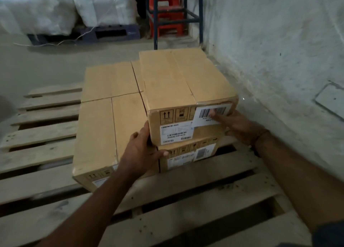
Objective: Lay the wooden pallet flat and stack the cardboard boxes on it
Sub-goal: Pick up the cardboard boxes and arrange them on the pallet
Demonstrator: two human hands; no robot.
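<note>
A wooden pallet (46,135) lies flat on the floor. Several cardboard boxes sit on it in a low layer, among them a near-left box (96,135) and a far-left box (109,79). On the right, a top box (178,83) rests on a lower box (188,153), its labelled face towards me. My left hand (141,150) grips the top box's near left bottom corner. My right hand (236,125) holds its near right corner, thumb on the barcode label.
A whitewashed wall (279,51) runs close along the pallet's right side. At the back stand white sacks (104,5) on a dark pallet (111,33), a blue metal frame (155,23) and a red stool (167,10). Bare concrete floor (46,60) lies to the left.
</note>
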